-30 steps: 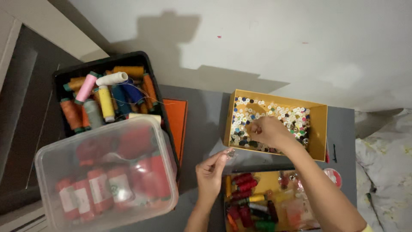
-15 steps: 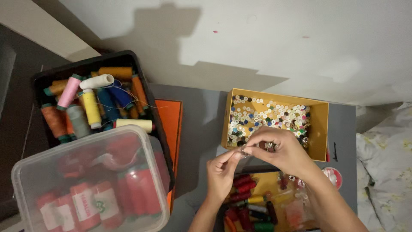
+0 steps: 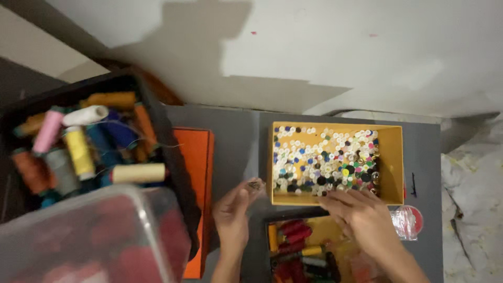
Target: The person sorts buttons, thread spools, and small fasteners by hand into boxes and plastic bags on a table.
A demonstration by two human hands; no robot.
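Two hands at work, boxes all round. Going L to R: clear plastic tub (image 3: 89, 238) w/ red spools sits bottom left, blurred and much closer to the cam than 1 s ago. Behind it, black bin (image 3: 162, 141) of mixed thread spools (pink, yellow, cream, orange, blue), shifted left in view since the earlier pics, so the head has swung right. Orange flat box (image 3: 198, 173) lies just beside the bin on the grey table (image 3: 238, 141).

Left hand (image 3: 231, 212) is raised near the yellow box's left wall, thumb and fingertips pinched on a small dark bit (image 3: 255, 184), prob a button or similar, too small and blurred to be sure. Half a sec ago both hands met at that small piece; now they're apart, and the left alone keeps it.

Yellow box (image 3: 394, 162) holds a loose heap of buttons (image 3: 325, 162): mostly white, w/ blue, green, pink, black mixed in, spread over the floor of the box, thicker toward its near side.

Right hand (image 3: 359, 215) has dropped to the box's near wall, fingers spread and lying over the front rim, tips at the near edge of the button heap. Nothing visibly gripped; looks slack, tho the palm side is hidden.

Below it, a second box (image 3: 272, 236) w/ red and dark spools, partly covered by the right wrist. Small round red-and-clear thing (image 3: 409, 220) sits far right, just beside that hand.
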